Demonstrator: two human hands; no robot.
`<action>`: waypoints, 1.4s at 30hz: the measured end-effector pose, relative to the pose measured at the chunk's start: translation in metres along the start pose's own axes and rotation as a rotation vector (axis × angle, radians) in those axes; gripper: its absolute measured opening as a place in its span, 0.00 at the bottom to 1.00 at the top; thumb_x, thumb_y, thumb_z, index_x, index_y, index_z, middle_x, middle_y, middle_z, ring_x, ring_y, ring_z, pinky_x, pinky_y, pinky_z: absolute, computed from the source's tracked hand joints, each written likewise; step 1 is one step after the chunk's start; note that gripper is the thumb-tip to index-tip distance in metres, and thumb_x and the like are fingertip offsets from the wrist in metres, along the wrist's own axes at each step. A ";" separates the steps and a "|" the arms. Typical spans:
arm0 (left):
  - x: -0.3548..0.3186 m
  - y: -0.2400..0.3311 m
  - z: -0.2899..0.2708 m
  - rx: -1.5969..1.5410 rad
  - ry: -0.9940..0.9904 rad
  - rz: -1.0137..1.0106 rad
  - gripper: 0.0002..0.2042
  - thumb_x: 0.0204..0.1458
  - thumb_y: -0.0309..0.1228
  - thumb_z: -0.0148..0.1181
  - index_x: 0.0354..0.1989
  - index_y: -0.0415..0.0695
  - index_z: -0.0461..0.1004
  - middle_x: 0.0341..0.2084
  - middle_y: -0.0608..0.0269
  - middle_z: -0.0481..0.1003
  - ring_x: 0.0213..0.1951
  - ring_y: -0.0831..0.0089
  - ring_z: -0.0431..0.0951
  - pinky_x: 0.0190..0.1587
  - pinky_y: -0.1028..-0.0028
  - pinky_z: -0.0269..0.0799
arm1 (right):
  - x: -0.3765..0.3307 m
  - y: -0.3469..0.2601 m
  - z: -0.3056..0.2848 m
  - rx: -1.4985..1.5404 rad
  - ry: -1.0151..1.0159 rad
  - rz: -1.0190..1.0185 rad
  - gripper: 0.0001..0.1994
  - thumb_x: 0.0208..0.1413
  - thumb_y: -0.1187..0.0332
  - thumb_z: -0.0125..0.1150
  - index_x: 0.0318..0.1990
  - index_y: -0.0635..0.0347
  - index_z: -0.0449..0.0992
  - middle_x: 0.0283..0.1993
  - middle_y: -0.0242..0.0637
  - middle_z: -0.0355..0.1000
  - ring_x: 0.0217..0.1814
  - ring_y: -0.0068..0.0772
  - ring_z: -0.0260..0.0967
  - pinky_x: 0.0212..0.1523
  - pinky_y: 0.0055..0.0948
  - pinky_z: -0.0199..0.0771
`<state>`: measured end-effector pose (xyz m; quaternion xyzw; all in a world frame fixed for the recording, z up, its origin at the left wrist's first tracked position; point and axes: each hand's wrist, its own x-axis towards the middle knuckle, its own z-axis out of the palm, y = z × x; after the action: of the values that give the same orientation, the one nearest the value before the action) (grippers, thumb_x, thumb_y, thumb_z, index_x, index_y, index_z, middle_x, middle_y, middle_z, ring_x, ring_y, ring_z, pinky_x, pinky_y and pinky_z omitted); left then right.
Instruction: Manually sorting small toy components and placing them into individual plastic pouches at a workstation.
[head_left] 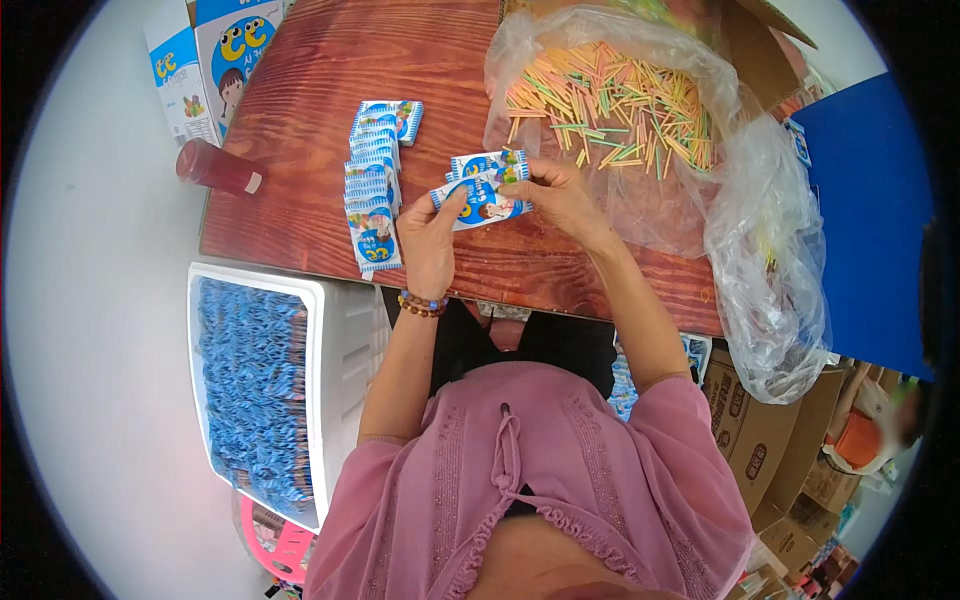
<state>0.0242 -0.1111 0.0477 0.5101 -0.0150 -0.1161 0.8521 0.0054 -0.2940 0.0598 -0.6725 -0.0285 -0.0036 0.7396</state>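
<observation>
White wall (100, 250) and brown cartons (750, 430) flank a red-brown counter (300, 100), where a seated person in a pink top (590, 480) handles small blue-and-white packets near the front edge. The left hand (430, 240), a bead bracelet at its wrist, grips the front packet (478, 207) by its left end, thumb on top; the right hand (565, 203) pinches the right end. A second packet (487, 163) shows just behind, toward the far edge; whether it is held or rests on the counter cannot be told. The front packet's long axis runs roughly along the front edge, its right end angled slightly away. Just left of the left hand, the nearer of the two, an overlapping row (372, 185) of packets stretches from near the front edge toward the far one. Beyond the right hand, toward the far right corner, pastel sticks (620, 100) lie in an open clear bag (770, 250). A red jar (215, 168) sits at the left edge; below it stands a white tub (318, 400) of blue packets (250, 390).
</observation>
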 end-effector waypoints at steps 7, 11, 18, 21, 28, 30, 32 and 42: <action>-0.006 -0.004 0.003 -0.035 0.024 0.021 0.10 0.56 0.26 0.58 0.41 0.31 0.77 0.33 0.63 0.79 0.33 0.83 0.76 0.37 0.81 0.72 | -0.006 0.003 -0.003 0.056 0.019 0.052 0.06 0.54 0.73 0.61 0.37 0.64 0.80 0.33 0.27 0.76 0.35 0.13 0.68 0.38 0.18 0.70; -0.005 -0.004 -0.001 -0.081 0.018 -0.007 0.10 0.57 0.27 0.57 0.41 0.32 0.76 0.35 0.61 0.79 0.33 0.81 0.77 0.38 0.80 0.73 | -0.006 0.000 -0.015 -0.157 -0.041 0.064 0.04 0.54 0.73 0.61 0.36 0.63 0.77 0.30 0.24 0.73 0.37 0.15 0.69 0.39 0.17 0.69; -0.006 -0.001 -0.005 -0.258 0.007 -0.140 0.11 0.59 0.30 0.54 0.41 0.34 0.75 0.38 0.57 0.78 0.38 0.73 0.80 0.43 0.72 0.77 | -0.019 -0.024 -0.018 -0.222 -0.049 -0.257 0.16 0.46 0.75 0.65 0.45 0.55 0.74 0.53 0.33 0.66 0.57 0.27 0.61 0.55 0.28 0.62; -0.007 -0.006 -0.005 -0.244 -0.015 -0.200 0.11 0.60 0.31 0.53 0.40 0.35 0.75 0.38 0.58 0.78 0.39 0.73 0.80 0.43 0.71 0.77 | -0.015 -0.021 -0.007 -0.288 -0.145 -0.333 0.18 0.44 0.73 0.68 0.45 0.53 0.76 0.61 0.35 0.60 0.65 0.34 0.55 0.61 0.34 0.57; -0.010 -0.008 0.000 -0.256 -0.067 -0.211 0.10 0.60 0.32 0.53 0.39 0.37 0.75 0.38 0.60 0.78 0.40 0.75 0.79 0.44 0.72 0.76 | -0.007 -0.019 0.001 -0.521 -0.216 -0.478 0.14 0.46 0.67 0.67 0.43 0.51 0.79 0.61 0.35 0.64 0.65 0.41 0.57 0.63 0.40 0.56; -0.013 -0.008 0.004 -0.245 -0.023 -0.220 0.11 0.61 0.34 0.52 0.39 0.37 0.75 0.37 0.62 0.78 0.39 0.77 0.78 0.42 0.74 0.75 | -0.004 -0.018 -0.001 -0.481 -0.190 -0.457 0.13 0.46 0.65 0.68 0.42 0.51 0.80 0.60 0.34 0.65 0.65 0.42 0.58 0.64 0.39 0.55; -0.017 -0.015 0.001 -0.222 -0.038 -0.204 0.10 0.60 0.34 0.52 0.39 0.40 0.75 0.38 0.64 0.77 0.40 0.78 0.77 0.41 0.75 0.74 | -0.006 -0.014 -0.001 -0.479 -0.263 -0.455 0.12 0.46 0.64 0.68 0.40 0.51 0.81 0.60 0.34 0.65 0.65 0.42 0.57 0.64 0.39 0.55; -0.030 -0.017 -0.017 -0.084 0.061 -0.094 0.11 0.61 0.34 0.51 0.36 0.38 0.74 0.35 0.63 0.77 0.38 0.76 0.77 0.42 0.74 0.73 | 0.079 0.001 -0.104 -0.657 0.241 0.051 0.14 0.55 0.57 0.57 0.41 0.55 0.80 0.44 0.39 0.76 0.44 0.32 0.74 0.47 0.32 0.71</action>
<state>-0.0060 -0.0981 0.0276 0.4775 0.0396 -0.1408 0.8664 0.0877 -0.3953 0.0528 -0.8697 0.0787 -0.0735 0.4816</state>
